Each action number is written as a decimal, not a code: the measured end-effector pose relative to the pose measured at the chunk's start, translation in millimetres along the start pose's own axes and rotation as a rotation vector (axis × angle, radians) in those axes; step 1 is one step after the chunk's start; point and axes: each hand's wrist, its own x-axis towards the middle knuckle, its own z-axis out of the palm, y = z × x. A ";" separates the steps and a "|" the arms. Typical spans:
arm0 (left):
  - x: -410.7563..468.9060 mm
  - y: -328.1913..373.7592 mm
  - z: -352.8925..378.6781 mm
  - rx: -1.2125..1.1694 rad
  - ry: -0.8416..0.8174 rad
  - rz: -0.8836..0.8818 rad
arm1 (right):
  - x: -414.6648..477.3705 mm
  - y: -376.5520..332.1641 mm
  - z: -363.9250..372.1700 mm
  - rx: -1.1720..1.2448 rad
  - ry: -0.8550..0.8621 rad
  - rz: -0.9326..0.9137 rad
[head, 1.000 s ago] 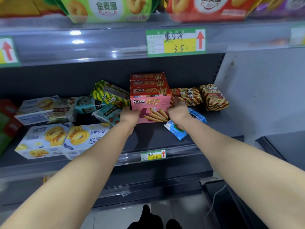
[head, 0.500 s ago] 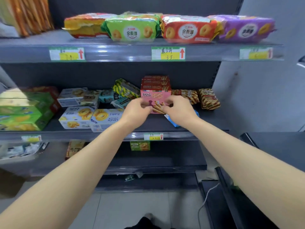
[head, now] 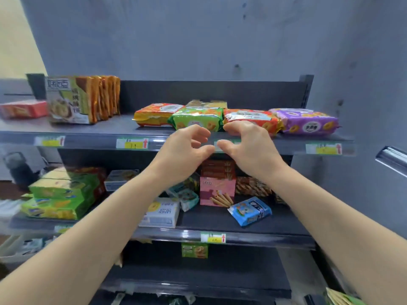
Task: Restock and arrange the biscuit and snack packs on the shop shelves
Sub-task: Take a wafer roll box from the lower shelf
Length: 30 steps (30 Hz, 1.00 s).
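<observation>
Grey shop shelves (head: 105,128) on a grey wall here. My left hand (head: 187,148) and right hand (head: 248,144) are both empty, fingers loosely bent, right in front of the green pack (head: 198,116) up top; pink box (head: 217,190) sits one shelf down.

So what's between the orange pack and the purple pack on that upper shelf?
In the head view, a green pack and a red pack lie between the orange pack and the purple pack.

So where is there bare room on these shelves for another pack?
Top grey shelf: between the upright green-orange packs and the flat orange pack. Middle shelf: front, between the white biscuit box and blue pouch. Crowded around the pink box.
</observation>
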 end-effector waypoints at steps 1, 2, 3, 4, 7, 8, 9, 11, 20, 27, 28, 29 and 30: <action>8.5 1.2 -6.5 -0.010 0.008 0.015 | 9.7 -2.6 -3.0 -0.012 0.024 -0.014; 18.3 1.5 -12.8 -0.020 0.024 0.027 | 20.0 -4.1 -5.0 -0.023 0.043 -0.015; 29.4 0.9 -19.4 -0.033 0.045 0.034 | 31.2 -5.1 -6.3 -0.029 0.055 -0.007; 41.5 -0.8 -25.4 -0.051 0.069 0.037 | 43.5 -5.4 -6.7 -0.033 0.062 0.006; 80.3 -10.2 -39.9 -0.120 0.105 0.032 | 82.4 -4.8 -4.9 -0.024 0.065 0.051; 93.8 -15.1 -42.5 -0.136 0.108 0.027 | 95.1 -4.2 -3.1 -0.014 0.065 0.068; 107.3 -20.6 -44.5 -0.139 0.108 0.022 | 107.2 -3.4 -0.7 -0.007 0.067 0.083; 134.2 -33.1 -46.3 -0.126 0.099 0.006 | 129.7 -0.4 6.5 -0.005 0.070 0.110; 233.6 -87.8 -43.9 -0.164 -0.022 -0.129 | 202.9 29.3 44.7 0.055 0.011 0.309; 292.0 -117.2 -18.4 -0.140 -0.042 -0.254 | 251.1 57.4 61.3 0.071 -0.086 0.472; 299.0 -120.6 -14.7 -0.125 -0.032 -0.268 | 258.5 61.0 63.3 0.057 -0.107 0.483; 305.0 -123.5 -10.8 -0.108 -0.027 -0.279 | 265.2 64.4 65.4 0.041 -0.132 0.495; 310.4 -125.8 -6.6 -0.089 -0.031 -0.287 | 271.4 67.8 67.8 0.025 -0.159 0.510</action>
